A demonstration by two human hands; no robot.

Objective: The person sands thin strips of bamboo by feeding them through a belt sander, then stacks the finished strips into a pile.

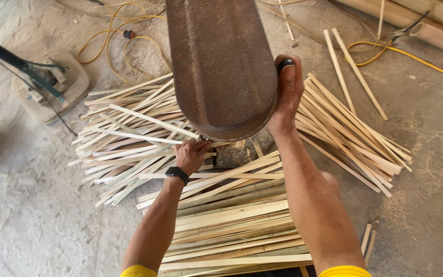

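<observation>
Wood: a broad, dark brown wooden mallet-like block (221, 66) with a rounded lower end fills the upper middle, raised above the floor.
Floor: dusty grey concrete floor (37, 231), strewn with shavings.
Left pile: pale split bamboo strips (129, 138) fanned loosely at the left.
Right pile: more pale bamboo slats (349, 138) laid slanting at the right.
Near stack: flat bamboo slats (232, 225) lying crosswise between the forearms.
Cable: yellow electric cable (114, 36) looped at the far side.
Right hand (288, 97): grip closed around the right edge of the wooden block, thumb on top.
Left hand (192, 155): grip closed low under the block's rounded end; what it holds is hidden.
Wristband: black band (177, 173) on the left wrist.
Risk: the left-hand fingers sit directly beneath the heavy block, so a drop or a slipped hold could crush them, or splinters could fly.
</observation>
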